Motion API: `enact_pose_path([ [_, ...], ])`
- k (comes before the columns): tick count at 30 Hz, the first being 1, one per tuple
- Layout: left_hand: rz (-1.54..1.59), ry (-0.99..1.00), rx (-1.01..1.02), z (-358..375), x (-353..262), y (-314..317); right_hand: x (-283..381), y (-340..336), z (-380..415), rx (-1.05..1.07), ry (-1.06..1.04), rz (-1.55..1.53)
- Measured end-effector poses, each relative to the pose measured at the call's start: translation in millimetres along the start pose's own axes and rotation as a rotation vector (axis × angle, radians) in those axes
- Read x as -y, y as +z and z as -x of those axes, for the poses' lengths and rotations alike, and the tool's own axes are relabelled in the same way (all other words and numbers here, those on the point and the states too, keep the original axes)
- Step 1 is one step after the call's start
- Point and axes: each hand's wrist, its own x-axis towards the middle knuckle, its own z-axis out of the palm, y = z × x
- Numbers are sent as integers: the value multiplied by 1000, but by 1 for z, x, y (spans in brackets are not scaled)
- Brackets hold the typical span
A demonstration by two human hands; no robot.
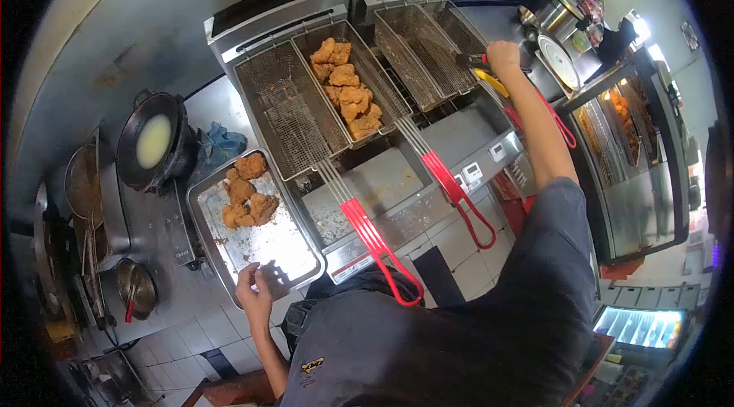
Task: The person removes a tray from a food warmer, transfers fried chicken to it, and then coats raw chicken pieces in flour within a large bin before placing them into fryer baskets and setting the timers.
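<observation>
Your right hand [503,59] is wrapped round a tool [493,84] beside a basket's edge [459,32]; your left hand [254,294], fingers loosely parted, empty, is at the tray's edge [264,250], bare metal before the chicken [248,193].

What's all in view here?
Fryers: two, silver, centre
Fryer baskets: four, grey, on the fryers
Tray: one, silver, left of the fryers
Chicken pieces: several, brown, in one basket and on the tray
Wok: one, black, left
Cloth: one, blue, beside the wok
Cookware: several, grey, far left
Pot: one, silver, upper right
Display cabinet: one, black, right
Tool: one, black and yellow, at right hand
Rest: too small to tell
Right hand: one, bare, upper right
Left hand: one, bare, at the tray's edge
</observation>
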Motion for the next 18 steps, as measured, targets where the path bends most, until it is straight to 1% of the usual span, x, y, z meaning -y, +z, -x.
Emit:
enact_pose_path([
  [1, -2, -40, 6, 4, -2, 1, 1, 6, -5, 15, -25, -23],
  [2, -31, -2, -2, 7, 13, 3, 4, 12, -11, 31, -50, -47],
  [6, -72, -146, -27, 23, -16, 2, 20, 35, -23, 84, -153, -120],
  [9, -21, -82, -48, 31, 12, 6, 24, 39, -24, 182, -181, -221],
  [10, -40, -76, -29, 32, 9, 5, 24, 28, -18, 246, -169, -243],
  [13, -63, -106, -29, 31, 10, 10, 16, 28, -7, 217, -191, -345],
  [14, -50, -95, -41, 29, 18, 13, 9, 28, -1, 159, -184, -366],
  [16, -99, -96, 26, 23, 14, 14, -4, 16, 16, 45, -164, -407],
  [18, -152, -81, 68, 14, 2, 19, -27, -12, 60, -339, -123, -632],
])
